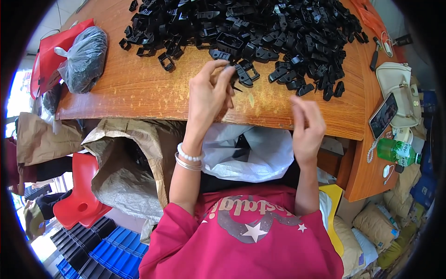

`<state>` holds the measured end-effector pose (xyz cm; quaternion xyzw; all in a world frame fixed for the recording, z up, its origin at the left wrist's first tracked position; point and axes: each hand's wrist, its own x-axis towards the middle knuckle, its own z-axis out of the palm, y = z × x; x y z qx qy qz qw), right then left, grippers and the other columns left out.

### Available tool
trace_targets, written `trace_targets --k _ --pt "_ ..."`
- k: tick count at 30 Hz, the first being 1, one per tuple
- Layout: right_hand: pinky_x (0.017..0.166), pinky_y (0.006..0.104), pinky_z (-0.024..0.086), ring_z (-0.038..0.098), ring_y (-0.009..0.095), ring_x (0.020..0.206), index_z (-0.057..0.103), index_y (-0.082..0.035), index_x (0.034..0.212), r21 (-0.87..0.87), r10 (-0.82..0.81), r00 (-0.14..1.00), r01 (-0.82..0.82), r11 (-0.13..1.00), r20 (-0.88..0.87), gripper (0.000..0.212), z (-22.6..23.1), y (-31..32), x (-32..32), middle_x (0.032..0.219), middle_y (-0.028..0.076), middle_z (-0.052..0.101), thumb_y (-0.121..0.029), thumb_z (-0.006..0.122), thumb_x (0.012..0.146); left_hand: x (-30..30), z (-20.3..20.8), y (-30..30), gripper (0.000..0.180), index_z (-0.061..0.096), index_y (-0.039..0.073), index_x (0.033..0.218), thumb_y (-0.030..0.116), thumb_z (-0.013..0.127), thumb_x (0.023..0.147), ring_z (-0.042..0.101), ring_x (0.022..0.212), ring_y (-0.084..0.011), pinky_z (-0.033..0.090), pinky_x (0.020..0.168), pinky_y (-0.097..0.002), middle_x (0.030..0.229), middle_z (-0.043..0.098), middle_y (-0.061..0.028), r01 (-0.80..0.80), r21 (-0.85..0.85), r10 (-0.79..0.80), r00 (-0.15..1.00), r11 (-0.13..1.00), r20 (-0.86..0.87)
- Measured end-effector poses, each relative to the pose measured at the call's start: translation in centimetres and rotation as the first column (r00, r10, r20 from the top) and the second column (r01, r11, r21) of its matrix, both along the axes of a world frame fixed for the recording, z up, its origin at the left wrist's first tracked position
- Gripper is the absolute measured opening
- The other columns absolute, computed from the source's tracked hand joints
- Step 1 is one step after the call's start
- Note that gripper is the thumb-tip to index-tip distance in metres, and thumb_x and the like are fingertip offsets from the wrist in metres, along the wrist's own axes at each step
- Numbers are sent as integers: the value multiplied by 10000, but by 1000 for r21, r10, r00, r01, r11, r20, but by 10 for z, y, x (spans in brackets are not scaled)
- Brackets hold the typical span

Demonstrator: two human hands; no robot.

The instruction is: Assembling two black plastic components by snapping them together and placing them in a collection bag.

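Closest, along the lower edge: a crimson shirt (246, 262) with pale stars on the front. Just beyond, below the table's front edge, a white bag (267, 165), wide open, with something dark inside. To its left, a paper sack (162, 151), also gaping; past that, a red stool (79, 179), with blue crates (118, 249) and black crates (76, 244) lower down.

Next, about level with the front edge of the wooden table (162, 95), the right hand (307, 123): blurred, thumb and fingers loosely bent and parted, apparently released, apart from the nearest black pieces. Farther in, over the tabletop, the left hand (209, 95), with a beaded bracelet (189, 156) at the wrist; fingers bent, thumb and forefinger close together, right beside a framed part (243, 76). Cannot tell from this angle whether grasping something small or only touching. Also by the fingertips, a rounded part (218, 54).

Along the right side of the table, a green bottle (395, 152) on its side, a phone (384, 114) near a cream handbag (391, 76), and a dark-handled tool (374, 60).

Farthest, across the back: a broad pile (232, 23) of black parts, with loose ones scattered toward the hands. At the left end, a knotted clear bag (86, 60) with dark contents, next to a red bag (45, 60).
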<state>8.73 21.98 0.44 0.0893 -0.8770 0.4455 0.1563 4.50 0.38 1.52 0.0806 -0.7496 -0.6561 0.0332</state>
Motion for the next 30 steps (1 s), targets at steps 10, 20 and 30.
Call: trace_targets --k 10,20,30 --pt "794 354 473 585 267 912 620 13 1019 152 -121 992 126 980 -43 251 -11 25 -19 1020 135 578 17 700 782 13 0 -25 254 624 -31 782 189 671 901 623 512 -119 484 458 -207 649 636 -90 -139 163 142 990 977 -3" --pt "743 243 457 556 117 916 670 6 1059 -638 288 946 -131 759 149 255 15 -15 18 1029 80 592 -101 721 833 57 0 14 360 637 10 1069 -42 737 726 566 619 -30 435 548 -187 846 652 -44 280 52 -278 960 958 -44" --pt "787 294 469 577 219 937 657 25 986 -437 203 979 -180 881 7 238 12 -24 20 1067 147 588 -123 727 813 67 27 17 363 623 -41 1123 40 738 789 639 549 -81 474 545 -210 565 642 -57 329 114 -341 933 937 112"
